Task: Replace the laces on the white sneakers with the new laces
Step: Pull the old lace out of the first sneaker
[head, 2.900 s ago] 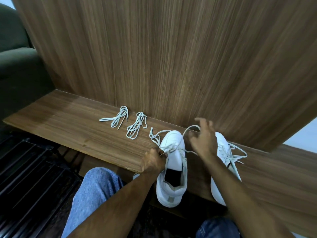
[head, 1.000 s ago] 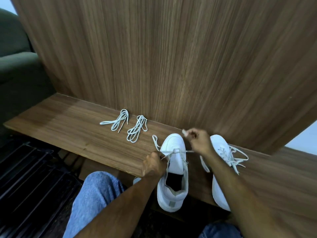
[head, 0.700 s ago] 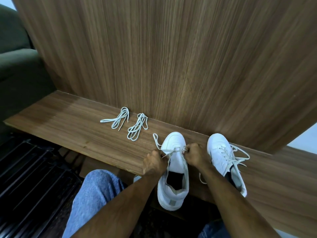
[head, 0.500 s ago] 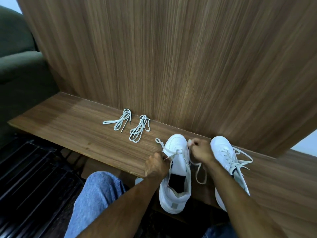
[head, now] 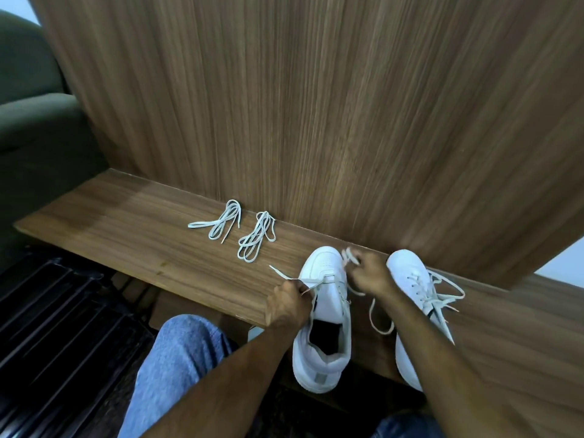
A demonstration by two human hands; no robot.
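**Two sneakers, two spare laces, one lace almost out**

Two white sneakers sit on the wooden worktop (head: 126, 235) in front of you, toes toward the back panel (head: 316, 105). The left sneaker (head: 325, 311) is the one you are working on. The right sneaker (head: 417, 289) is just beside it, fully laced and untouched.

Your left hand (head: 289, 303) is curled at the left side of that shoe and pinches one end of the old lace (head: 316, 280). The tip trails out to the left across the worktop. Your right hand (head: 368, 275) is closed on the other end of that lace, lifted over the gap between the two shoes near the toe. It is blurred, so the exact finger grip is hard to read. A slack loop hangs below your right wrist.

The lace appears to cross the shoe only at the lowest eyelets, running side to side across the toe end, at right angles to the shoe's length. That crossing lies between your hands, nearly level with both, so a sideways pull from either hand should slide it free. The left hand is a little nearer to it.

Two new laces wait to your left: a left bundle (head: 221, 221) and a right bundle (head: 256, 237), each loosely coiled, close to the back panel and well apart from the shoes. Your left hand is the nearer one for reaching them.

One old lace is nearly removed. The second shoe has not been started.
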